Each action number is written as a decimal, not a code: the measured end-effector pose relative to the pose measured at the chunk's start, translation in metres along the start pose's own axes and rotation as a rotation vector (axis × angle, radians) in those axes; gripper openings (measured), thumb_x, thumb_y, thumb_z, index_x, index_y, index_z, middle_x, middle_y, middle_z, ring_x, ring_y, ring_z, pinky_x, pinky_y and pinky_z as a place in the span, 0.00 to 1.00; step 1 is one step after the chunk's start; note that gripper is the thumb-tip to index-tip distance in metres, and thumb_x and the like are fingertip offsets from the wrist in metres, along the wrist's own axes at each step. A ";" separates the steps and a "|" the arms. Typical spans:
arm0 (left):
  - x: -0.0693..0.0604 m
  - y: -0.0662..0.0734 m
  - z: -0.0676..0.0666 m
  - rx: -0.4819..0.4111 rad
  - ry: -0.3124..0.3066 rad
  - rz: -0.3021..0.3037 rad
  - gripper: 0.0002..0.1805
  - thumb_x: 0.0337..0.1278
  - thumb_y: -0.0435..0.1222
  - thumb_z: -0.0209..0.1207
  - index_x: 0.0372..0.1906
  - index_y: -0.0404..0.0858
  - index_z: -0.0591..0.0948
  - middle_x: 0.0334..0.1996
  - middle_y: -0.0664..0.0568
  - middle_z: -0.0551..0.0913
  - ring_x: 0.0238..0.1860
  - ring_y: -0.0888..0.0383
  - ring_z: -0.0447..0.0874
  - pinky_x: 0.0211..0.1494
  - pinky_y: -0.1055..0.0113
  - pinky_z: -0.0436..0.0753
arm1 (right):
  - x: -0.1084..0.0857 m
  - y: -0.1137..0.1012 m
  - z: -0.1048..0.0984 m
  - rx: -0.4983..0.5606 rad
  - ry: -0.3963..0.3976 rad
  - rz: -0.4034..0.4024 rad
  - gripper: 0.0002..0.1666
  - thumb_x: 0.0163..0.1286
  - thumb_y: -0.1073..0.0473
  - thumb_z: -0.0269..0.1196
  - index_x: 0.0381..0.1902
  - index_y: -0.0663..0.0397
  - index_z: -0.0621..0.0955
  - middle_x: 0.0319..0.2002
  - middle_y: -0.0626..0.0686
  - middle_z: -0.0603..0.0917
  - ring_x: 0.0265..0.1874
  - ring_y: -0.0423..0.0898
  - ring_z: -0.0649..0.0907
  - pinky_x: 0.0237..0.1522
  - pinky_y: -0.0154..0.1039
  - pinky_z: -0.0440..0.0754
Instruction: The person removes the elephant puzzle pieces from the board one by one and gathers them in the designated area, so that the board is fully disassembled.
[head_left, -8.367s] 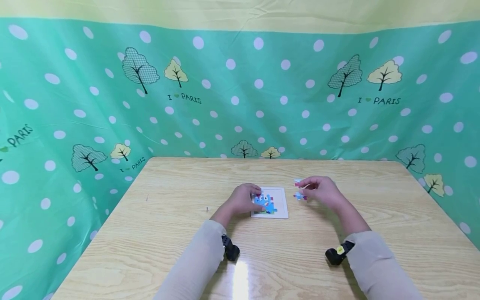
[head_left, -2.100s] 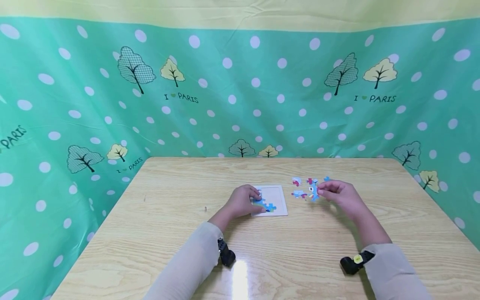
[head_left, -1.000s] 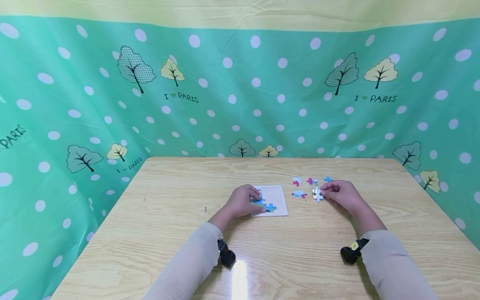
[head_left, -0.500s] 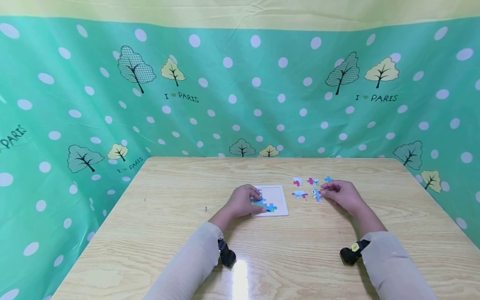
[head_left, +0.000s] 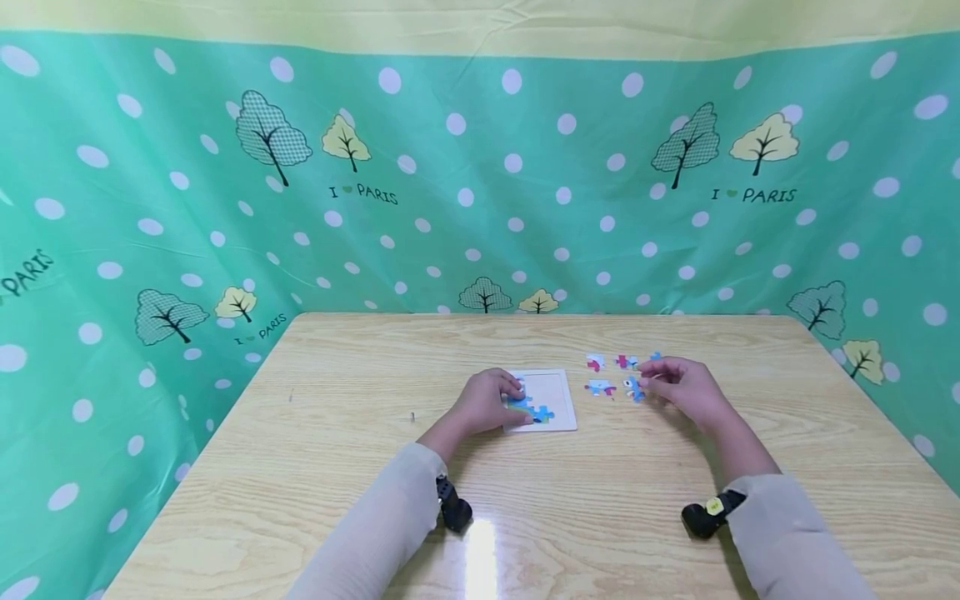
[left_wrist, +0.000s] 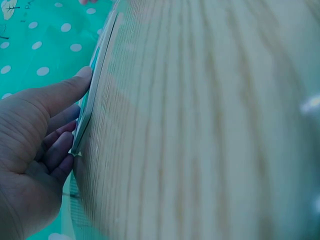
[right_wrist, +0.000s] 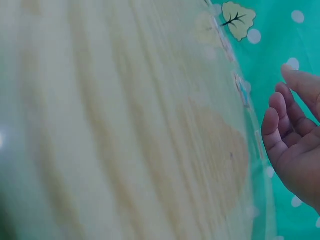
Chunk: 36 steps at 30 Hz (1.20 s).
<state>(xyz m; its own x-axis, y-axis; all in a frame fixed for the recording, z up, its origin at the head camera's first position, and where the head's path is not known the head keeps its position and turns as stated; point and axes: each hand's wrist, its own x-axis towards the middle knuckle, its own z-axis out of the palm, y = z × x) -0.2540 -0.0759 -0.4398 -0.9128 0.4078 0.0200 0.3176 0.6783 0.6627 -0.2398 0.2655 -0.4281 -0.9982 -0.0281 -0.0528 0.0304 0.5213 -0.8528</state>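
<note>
In the head view, my left hand (head_left: 486,402) grips the left side of a white square puzzle tray (head_left: 564,400). Its thumb (left_wrist: 75,90) and curled fingers appear at the tray's edge in the left wrist view. Joined blue jigsaw pieces (head_left: 540,413) fill the tray's lower left; the hand covers some of them. My right hand (head_left: 686,387) hovers just right of a blue jigsaw piece with an eye (head_left: 633,388) lying on the table. The right wrist view shows its fingers loosely bent and a gap between thumb and fingers, with nothing held.
Other loose jigsaw pieces lie right of the tray: a white-and-red one (head_left: 595,362), a red-and-blue one (head_left: 626,362), a blue-and-purple one (head_left: 600,387) and a blue one (head_left: 656,357), partly hidden. A green polka-dot curtain (head_left: 420,183) hangs behind the wooden table (head_left: 600,500).
Since the oldest frame, pieces have left the tray for the table. The right hand set down the eye piece, turned it, and has now lifted slightly off it. The left hand stays put.
</note>
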 end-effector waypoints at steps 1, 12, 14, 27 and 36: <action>0.000 0.000 0.000 0.001 0.000 0.001 0.21 0.42 0.45 0.76 0.42 0.38 0.88 0.49 0.55 0.82 0.55 0.55 0.77 0.64 0.62 0.71 | -0.001 -0.001 0.000 0.003 0.000 -0.010 0.22 0.68 0.55 0.65 0.56 0.62 0.79 0.46 0.58 0.81 0.39 0.49 0.76 0.35 0.35 0.80; 0.000 0.001 0.001 -0.004 -0.002 -0.011 0.21 0.42 0.45 0.77 0.42 0.38 0.88 0.49 0.56 0.81 0.55 0.56 0.76 0.64 0.63 0.72 | -0.008 -0.012 0.003 0.036 -0.012 -0.082 0.23 0.66 0.54 0.67 0.54 0.63 0.80 0.48 0.58 0.81 0.43 0.50 0.76 0.41 0.35 0.80; 0.000 0.001 0.001 0.000 -0.001 -0.015 0.21 0.42 0.45 0.76 0.42 0.38 0.88 0.49 0.56 0.81 0.55 0.56 0.76 0.64 0.63 0.72 | -0.008 -0.015 0.004 0.041 -0.017 -0.102 0.25 0.65 0.52 0.69 0.53 0.64 0.80 0.46 0.58 0.81 0.42 0.50 0.77 0.40 0.34 0.79; 0.001 0.000 0.002 0.003 -0.003 -0.013 0.21 0.42 0.45 0.76 0.41 0.38 0.88 0.49 0.57 0.81 0.55 0.56 0.76 0.64 0.63 0.72 | -0.012 -0.030 0.014 0.134 -0.052 -0.141 0.27 0.60 0.58 0.72 0.53 0.68 0.79 0.57 0.62 0.79 0.43 0.45 0.79 0.42 0.31 0.82; 0.000 0.001 0.001 -0.006 0.003 -0.011 0.20 0.42 0.45 0.77 0.41 0.38 0.88 0.49 0.56 0.81 0.54 0.56 0.77 0.64 0.63 0.72 | -0.016 -0.041 0.020 0.148 -0.099 -0.171 0.29 0.57 0.60 0.74 0.53 0.70 0.78 0.51 0.64 0.78 0.42 0.47 0.80 0.42 0.32 0.82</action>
<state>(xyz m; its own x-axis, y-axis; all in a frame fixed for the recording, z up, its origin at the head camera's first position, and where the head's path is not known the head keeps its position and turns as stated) -0.2536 -0.0746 -0.4405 -0.9171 0.3983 0.0150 0.3059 0.6792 0.6672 -0.2244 0.2276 -0.4032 -0.9798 -0.1922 0.0545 -0.1240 0.3716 -0.9201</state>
